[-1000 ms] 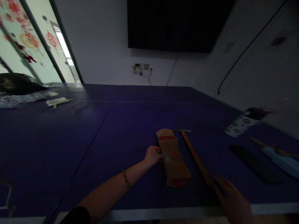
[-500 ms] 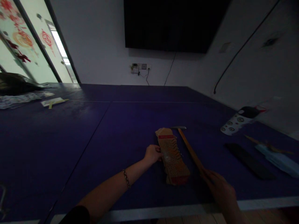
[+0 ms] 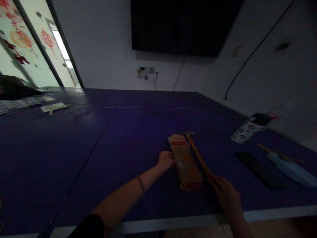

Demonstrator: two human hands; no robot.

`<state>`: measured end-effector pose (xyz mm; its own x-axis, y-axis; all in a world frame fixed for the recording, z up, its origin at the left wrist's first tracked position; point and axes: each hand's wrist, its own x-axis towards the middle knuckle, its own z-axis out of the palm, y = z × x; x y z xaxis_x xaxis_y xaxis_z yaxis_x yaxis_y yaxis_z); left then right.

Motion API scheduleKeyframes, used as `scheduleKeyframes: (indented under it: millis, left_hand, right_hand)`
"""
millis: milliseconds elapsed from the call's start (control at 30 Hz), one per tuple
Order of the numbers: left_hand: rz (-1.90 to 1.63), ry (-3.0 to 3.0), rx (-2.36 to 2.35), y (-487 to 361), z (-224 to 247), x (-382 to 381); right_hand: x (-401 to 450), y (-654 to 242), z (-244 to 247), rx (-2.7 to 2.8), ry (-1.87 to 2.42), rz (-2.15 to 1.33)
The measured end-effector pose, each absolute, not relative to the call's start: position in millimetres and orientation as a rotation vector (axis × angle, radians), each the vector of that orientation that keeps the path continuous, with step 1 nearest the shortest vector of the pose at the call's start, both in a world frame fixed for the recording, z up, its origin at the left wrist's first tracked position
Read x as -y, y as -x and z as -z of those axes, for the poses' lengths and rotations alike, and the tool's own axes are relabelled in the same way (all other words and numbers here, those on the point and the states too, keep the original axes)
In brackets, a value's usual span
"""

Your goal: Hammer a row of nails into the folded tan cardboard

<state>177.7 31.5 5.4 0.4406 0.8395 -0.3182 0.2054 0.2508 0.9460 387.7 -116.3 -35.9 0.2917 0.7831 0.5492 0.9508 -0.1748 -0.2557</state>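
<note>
My left hand (image 3: pixel 166 160) pinches the left edge of a brown cardboard piece (image 3: pixel 185 162) with red bands at both ends. Along the cardboard's right side runs a row of thin dark marks with small shiny tips, too dim to name. A hammer (image 3: pixel 198 154) with a wooden handle and a narrow metal head lies just right of the cardboard, its head close to the cardboard's top end. Closed around the lower part of the handle is my right hand (image 3: pixel 228 195).
On the purple table (image 3: pixel 138 132), a patterned bottle (image 3: pixel 244 131), a black flat strip (image 3: pixel 260 169) and a light blue bundle (image 3: pixel 291 168) lie to the right. A white packet (image 3: pixel 54 107) and a dark bag (image 3: pixel 17 87) are far left. A screen (image 3: pixel 183 26) hangs above.
My left hand and the cardboard have shifted slightly right. The hammer in my right hand has come a little left, so the gap between hammer and cardboard is narrower.
</note>
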Motion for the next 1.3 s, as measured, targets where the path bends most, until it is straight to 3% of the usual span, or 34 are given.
scheduleKeyframes:
  millis: [900,1133,1233,1300]
  left_hand:
    - [-0.572,-1.534,-1.057,-191,-1,-38]
    - [-0.688,-1.654,-0.928,-99,-30,-18]
    - [-0.719,-1.835,-0.818,-35,-37,-6]
    - [-0.714,-2.001,-0.700,4,-38,0]
  right_hand:
    - [117,-395,39,1.541,2.065,0.376]
    - [135,-369,13,1.228,1.900,0.714]
    - [134,-325,0,1.323,1.858,0.562]
    - [122,-280,-12,1.661,1.642,0.121]
